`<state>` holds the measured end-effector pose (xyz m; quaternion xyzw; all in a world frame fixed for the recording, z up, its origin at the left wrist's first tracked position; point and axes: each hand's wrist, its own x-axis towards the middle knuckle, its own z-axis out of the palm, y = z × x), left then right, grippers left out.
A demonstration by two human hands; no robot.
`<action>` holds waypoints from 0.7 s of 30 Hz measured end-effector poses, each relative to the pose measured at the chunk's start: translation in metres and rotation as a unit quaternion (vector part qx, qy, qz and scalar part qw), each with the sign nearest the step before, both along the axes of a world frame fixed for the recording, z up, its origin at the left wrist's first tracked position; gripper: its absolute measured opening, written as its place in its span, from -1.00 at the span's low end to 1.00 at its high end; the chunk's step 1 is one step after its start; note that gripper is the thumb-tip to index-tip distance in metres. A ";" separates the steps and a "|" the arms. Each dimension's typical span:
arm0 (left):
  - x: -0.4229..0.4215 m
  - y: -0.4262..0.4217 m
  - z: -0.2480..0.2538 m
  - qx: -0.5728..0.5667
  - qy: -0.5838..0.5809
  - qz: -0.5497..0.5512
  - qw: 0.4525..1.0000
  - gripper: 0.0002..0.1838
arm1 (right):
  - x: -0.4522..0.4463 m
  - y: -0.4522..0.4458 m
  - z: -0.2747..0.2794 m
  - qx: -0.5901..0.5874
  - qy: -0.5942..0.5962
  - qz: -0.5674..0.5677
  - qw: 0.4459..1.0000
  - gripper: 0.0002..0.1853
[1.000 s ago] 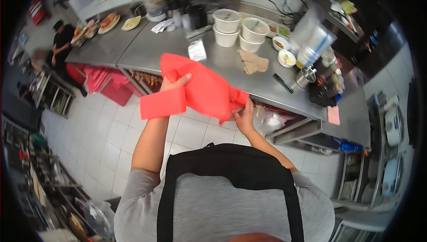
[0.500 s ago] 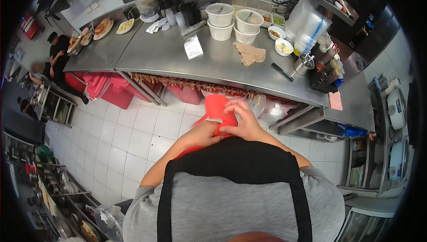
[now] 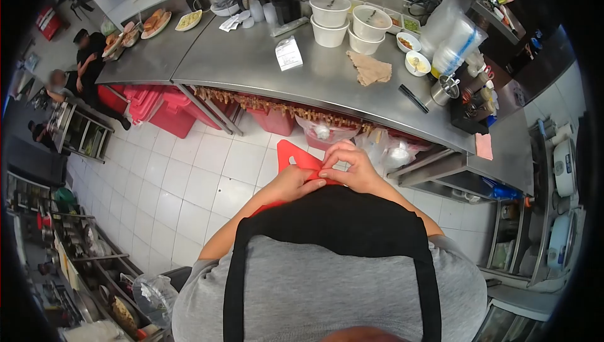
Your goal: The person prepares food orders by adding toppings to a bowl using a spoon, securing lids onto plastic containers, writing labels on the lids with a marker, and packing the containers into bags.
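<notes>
L hand (image 3: 291, 183) & R hand (image 3: 353, 169) pinch red bag (image 3: 303, 156) mid-frame, close together; prob. for edge control, tho grip's part-hidden.

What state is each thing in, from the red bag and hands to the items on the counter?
Red bag: held, bunched at the hands, cut-out hole showing
Left hand: gripping
Right hand: pinching, fingers bent
Upper tubs: lidded, stacked on others
Near bowl: uncovered, holding food
Metal cup: open, utensils inside
Brown cloth: crumpled
Receipt: print showing
Pen: lying on the counter
</notes>
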<state>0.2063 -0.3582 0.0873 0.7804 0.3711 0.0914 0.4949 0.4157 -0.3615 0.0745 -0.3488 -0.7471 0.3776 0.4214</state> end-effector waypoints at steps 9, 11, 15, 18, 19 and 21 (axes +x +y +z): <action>-0.010 -0.010 -0.007 0.176 -0.121 0.054 0.975 -0.56 | -0.006 0.008 0.014 -0.239 -0.183 0.110 0.947 -0.46; -0.011 -0.013 0.016 0.062 -0.075 0.070 0.993 -0.45 | -0.002 0.010 0.014 -0.293 -0.206 0.122 0.926 -0.47; -0.020 -0.012 -0.009 0.113 -0.071 0.066 0.989 -0.31 | -0.011 0.009 0.000 -0.146 -0.046 0.055 0.987 -0.65; -0.018 -0.016 0.005 0.052 -0.038 0.142 0.988 -0.34 | -0.020 0.011 0.004 -0.135 0.074 0.030 0.988 -0.75; -0.020 -0.016 0.001 0.055 -0.037 0.142 0.988 -0.39 | -0.021 0.010 0.007 -0.139 0.111 0.023 0.984 -0.77; -0.024 -0.013 -0.017 0.059 -0.036 0.142 0.987 -0.50 | -0.022 0.012 0.005 -0.054 0.098 -0.010 0.994 -0.77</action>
